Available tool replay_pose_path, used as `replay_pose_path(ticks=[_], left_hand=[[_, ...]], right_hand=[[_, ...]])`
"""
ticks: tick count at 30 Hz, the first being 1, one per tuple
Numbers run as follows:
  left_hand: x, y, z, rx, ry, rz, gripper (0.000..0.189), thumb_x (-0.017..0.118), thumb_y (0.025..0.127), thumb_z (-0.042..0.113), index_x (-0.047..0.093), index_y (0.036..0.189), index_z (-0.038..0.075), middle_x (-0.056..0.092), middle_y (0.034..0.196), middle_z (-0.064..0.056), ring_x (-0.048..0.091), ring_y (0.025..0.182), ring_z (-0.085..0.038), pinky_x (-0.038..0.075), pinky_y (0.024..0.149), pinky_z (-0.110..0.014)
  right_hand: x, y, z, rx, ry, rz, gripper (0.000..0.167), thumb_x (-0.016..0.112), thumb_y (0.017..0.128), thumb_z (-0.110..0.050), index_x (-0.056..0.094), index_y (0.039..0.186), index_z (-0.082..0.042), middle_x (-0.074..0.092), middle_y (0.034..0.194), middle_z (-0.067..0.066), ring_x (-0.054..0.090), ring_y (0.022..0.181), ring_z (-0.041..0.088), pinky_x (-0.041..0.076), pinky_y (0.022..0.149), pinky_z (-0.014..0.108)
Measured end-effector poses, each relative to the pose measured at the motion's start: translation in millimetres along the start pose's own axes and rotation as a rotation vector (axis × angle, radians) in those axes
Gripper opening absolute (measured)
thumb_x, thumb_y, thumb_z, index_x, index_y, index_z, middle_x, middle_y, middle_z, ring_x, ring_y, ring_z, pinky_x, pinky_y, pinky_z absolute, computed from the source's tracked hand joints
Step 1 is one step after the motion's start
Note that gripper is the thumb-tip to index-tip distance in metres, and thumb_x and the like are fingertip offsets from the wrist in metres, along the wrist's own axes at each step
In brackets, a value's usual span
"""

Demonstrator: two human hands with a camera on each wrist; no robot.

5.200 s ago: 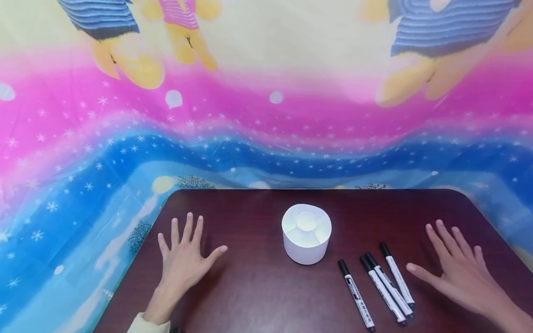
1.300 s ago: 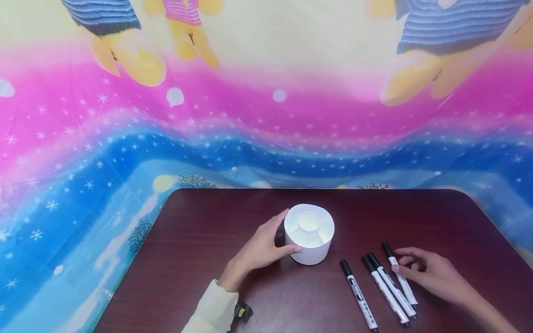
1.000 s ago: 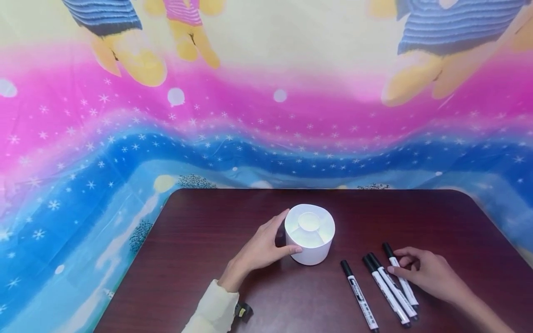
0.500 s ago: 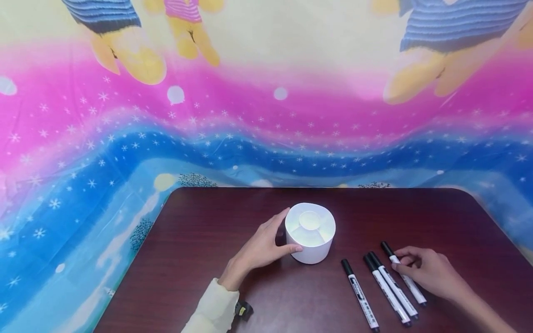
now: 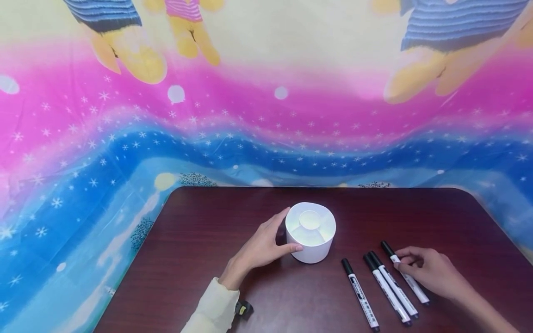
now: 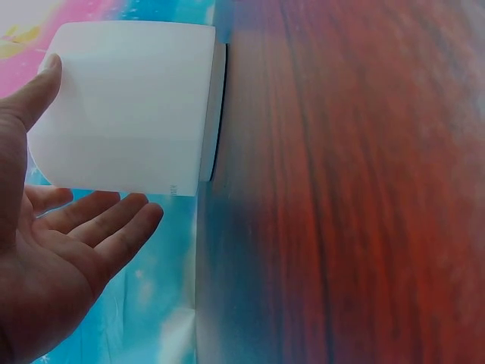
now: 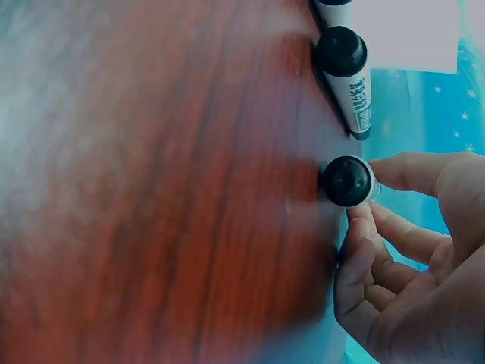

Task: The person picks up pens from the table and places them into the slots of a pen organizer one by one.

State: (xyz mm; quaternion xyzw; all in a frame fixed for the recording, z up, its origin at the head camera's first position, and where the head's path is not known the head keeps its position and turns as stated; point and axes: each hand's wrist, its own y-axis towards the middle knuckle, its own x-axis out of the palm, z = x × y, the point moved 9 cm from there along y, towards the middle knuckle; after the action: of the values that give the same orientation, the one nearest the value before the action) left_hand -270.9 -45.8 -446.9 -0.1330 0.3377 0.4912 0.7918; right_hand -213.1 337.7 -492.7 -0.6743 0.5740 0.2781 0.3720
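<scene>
One marker [image 5: 415, 287], rightmost of four, toward right edge of desk [image 5: 200, 222], pinched in my right hand [image 5: 435, 274]; left hand [image 5: 263, 246] holds white holder [image 5: 312, 253] near far edge; I'd keep pinch firm, lift cleanly

I see the left hand [image 5: 262, 245] has gone from spread wide to holding the white container [image 5: 316, 254]; the right hand [image 5: 435, 274], also spread before, now pinches the rightmost marker [image 5: 412, 283], its lower end swung away from the paired markers [image 5: 387, 289].
</scene>
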Motion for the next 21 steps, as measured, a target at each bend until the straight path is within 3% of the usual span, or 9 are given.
replay_pose_path(ticks=[10,21], left_hand=[[0.0,0.4,-0.5,0.003,-0.001,0.003,0.107,0.087,0.088,0.052,0.027,0.172,0.023,0.043,0.17,0.0,0.05,0.15,-0.017,0.045,0.124,-0.049],[0.6,0.3,-1.2,0.0,0.001,0.002,0.106,0.085,0.089,0.055,0.027,0.172,0.023,0.041,0.172,-0.001,0.046,0.155,-0.02,0.044,0.125,-0.052]], right_hand=[[-14,-2.9,-6,-0.02,0.04,0.036,0.041,0.073,0.104,-0.034,0.072,0.132,-0.004,0.078,0.106,0.003,0.071,0.083,0.004,0.055,0.066,0.026],[-25,-1.6,-39,-0.118,0.132,0.166,0.044,0.072,0.105,-0.035,0.07,0.134,-0.003,0.079,0.111,0.007,0.067,0.088,-0.008,0.055,0.074,0.02]])
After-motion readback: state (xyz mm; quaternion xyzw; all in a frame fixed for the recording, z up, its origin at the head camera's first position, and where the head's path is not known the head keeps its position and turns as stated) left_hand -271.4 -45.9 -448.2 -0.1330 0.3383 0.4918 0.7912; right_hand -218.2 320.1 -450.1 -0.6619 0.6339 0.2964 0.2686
